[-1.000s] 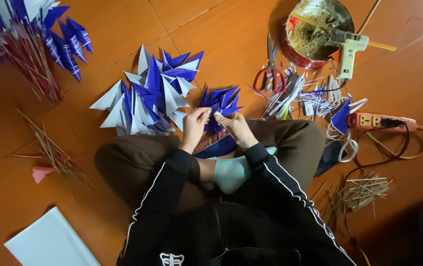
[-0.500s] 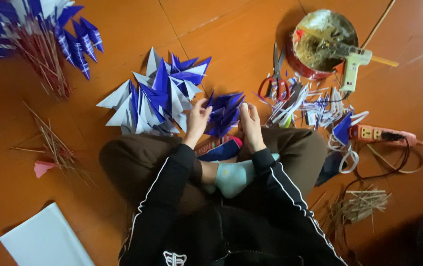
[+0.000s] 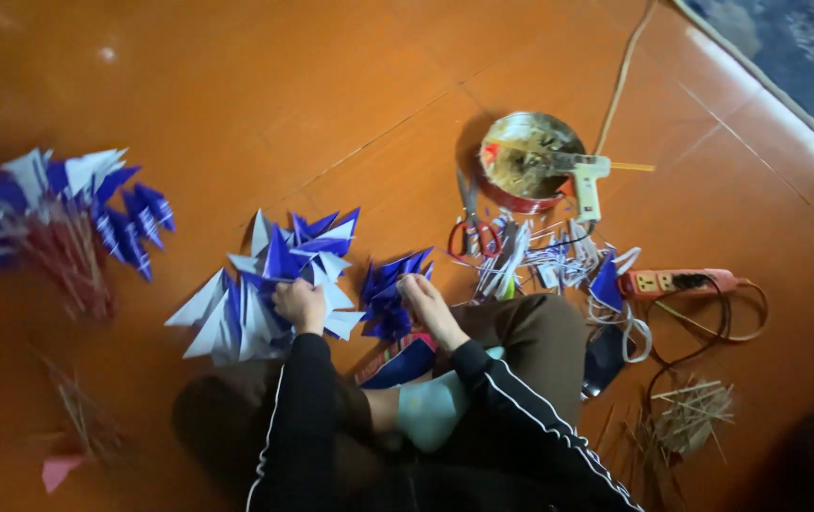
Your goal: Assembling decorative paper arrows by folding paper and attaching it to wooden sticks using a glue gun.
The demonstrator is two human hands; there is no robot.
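I sit cross-legged on an orange tiled floor. My left hand (image 3: 299,303) rests on a heap of blue and white folded paper triangles (image 3: 265,275), fingers closed on one of them. My right hand (image 3: 424,301) touches a smaller cluster of dark blue folded paper pieces (image 3: 390,292) right in front of my knees. Both sleeves are black with white stripes. A light blue sock (image 3: 429,410) shows between my arms.
A bundle of finished blue and white paper pieces on sticks (image 3: 56,223) lies at far left. Red-handled scissors (image 3: 468,232), a round tin (image 3: 525,166), a glue gun (image 3: 585,185), a power strip (image 3: 677,282), paper scraps and thin sticks (image 3: 686,417) sit to the right.
My left hand has moved left from the small dark blue cluster onto the larger heap of triangles. The right hand stays at the small cluster. The camera view has shifted and tilted.
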